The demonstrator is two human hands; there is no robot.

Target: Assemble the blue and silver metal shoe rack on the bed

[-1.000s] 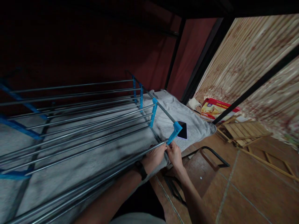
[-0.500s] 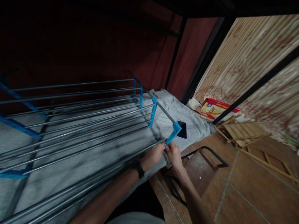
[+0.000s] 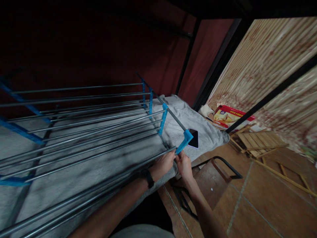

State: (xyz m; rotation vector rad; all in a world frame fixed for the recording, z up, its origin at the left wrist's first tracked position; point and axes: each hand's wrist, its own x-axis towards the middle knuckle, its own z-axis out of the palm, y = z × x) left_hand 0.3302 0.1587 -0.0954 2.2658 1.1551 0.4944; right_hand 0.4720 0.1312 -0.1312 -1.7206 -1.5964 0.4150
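Observation:
A rack of grey metal tubes with blue plastic brackets lies across the grey cloth. My left hand, with a black band at its wrist, is closed at the near end of a tube. Pressed close beside it, my right hand pinches the lower end of the blue corner bracket. The fingertips of both hands meet under that bracket, and what lies between them is partly hidden. Just right of the bracket a dark phone rests on the cloth.
A chair with a black tubular frame stands to the right of my hands. Farther right are a red and yellow box and a folded wooden piece on the tiled floor. Black posts frame the covered surface.
Both hands keep their place at the corner bracket with almost the same grip. The view has shifted very slightly.

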